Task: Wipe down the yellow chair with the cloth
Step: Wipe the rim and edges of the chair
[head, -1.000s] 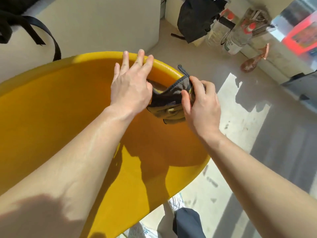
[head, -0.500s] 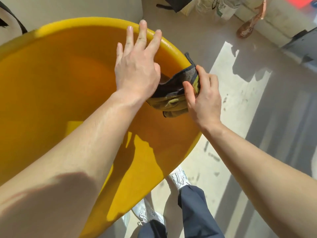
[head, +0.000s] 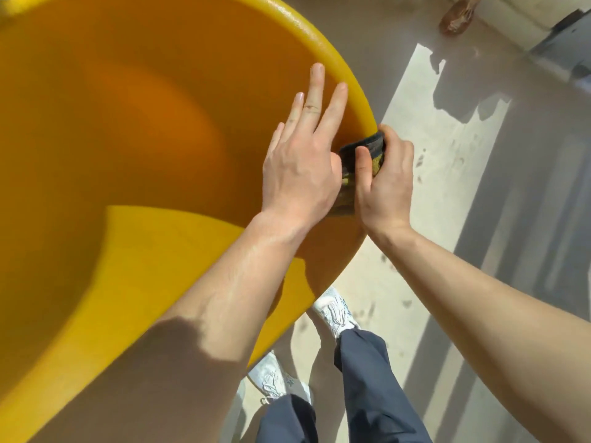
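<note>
Pale concrete floor (head: pixel 399 276), sunlit in bands, lies to the right of the yellow chair (head: pixel 134 148). The cloth (head: pixel 363 155) is bunched on the chair's right rim, clamped between thumb and fingers of the right hand (head: pixel 385 183). The left hand (head: pixel 303 158) lies flat and spread inside the shell, just left of the cloth. The rim curves far-left to near; wiping likely follows it.

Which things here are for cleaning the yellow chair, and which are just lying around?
For the job:
- yellow chair
- cloth, held in the right hand at the chair's rim
- left hand, spread flat inside the chair

Just lying around:
- brown thing on the floor, too blurred to name
- white shoes
</note>
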The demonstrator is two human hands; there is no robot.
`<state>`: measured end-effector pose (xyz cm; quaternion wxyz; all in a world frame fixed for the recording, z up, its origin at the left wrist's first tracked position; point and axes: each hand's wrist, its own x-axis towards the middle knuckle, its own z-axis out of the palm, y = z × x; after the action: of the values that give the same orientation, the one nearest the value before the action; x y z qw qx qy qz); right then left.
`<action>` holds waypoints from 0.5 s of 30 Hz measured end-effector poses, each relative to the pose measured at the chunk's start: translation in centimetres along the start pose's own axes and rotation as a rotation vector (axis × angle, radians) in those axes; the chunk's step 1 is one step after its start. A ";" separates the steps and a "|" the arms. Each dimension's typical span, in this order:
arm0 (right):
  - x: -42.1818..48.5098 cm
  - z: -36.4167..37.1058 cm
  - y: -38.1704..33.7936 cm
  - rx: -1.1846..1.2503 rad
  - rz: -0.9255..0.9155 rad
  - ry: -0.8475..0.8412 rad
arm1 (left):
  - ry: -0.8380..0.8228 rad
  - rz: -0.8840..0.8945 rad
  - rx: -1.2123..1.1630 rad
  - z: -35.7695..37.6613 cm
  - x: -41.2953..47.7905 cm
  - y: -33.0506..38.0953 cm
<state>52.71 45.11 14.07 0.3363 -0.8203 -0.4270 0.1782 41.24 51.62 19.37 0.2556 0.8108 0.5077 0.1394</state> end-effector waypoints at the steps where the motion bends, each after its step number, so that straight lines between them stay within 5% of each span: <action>1: 1.2 0.1 -0.6 0.005 -0.030 0.019 | -0.016 -0.044 -0.036 0.7 -0.9 -0.2; 7: 1.8 1.5 0.0 0.005 -0.126 0.107 | -0.350 -0.262 -0.192 5.5 -7.8 -1.4; 15: -13.1 6.8 6.5 0.154 0.431 0.000 | -0.363 -0.253 0.101 10.1 -15.0 -6.5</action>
<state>45.02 34.42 4.70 0.3521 -0.8644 -0.2272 0.2779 34.54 37.77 7.90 0.3174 0.7642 0.5574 -0.0673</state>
